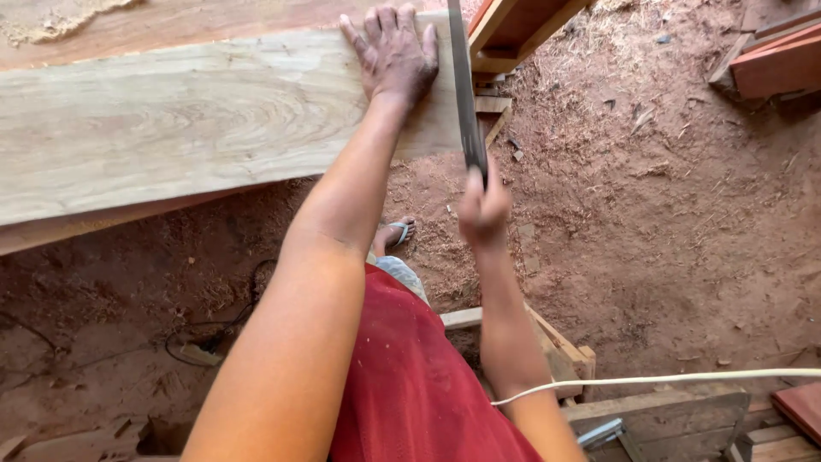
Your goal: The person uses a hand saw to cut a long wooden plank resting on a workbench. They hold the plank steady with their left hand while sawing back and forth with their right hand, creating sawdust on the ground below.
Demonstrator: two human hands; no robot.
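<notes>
From the head camera, looking down, a wide pale plank (197, 120) with swirling grain lies across the upper left of the view, its right end close to the middle of the frame. It is the landmark for everything else here.

The left hand (392, 53) lies flat on the top of the plank near its right end, palm down, fingers spread and pointing away from the person. It grips nothing; it presses on the wood.

The right hand (483, 205) is just below and to the right of the plank's right end, closed in a fist around the handle of a handsaw (466, 94). The saw's thin dark blade runs up from that fist along the plank's right end, just beside the left hand's little finger, and reaches the top edge of the view. Whether the teeth are in the wood cannot be told.

Under the plank, along its lower edge, a second reddish board (77, 229) shows. Beyond the plank's right end sits a reddish wooden frame (513, 30).

Below the plank the ground (684, 214) is red dirt strewn with sawdust and chips. A foot in a sandal (398, 231) stands there, under the plank's right end. Further from the plank, toward the lower right, a white cord (684, 377) crosses above some wooden scraps (658, 419).
</notes>
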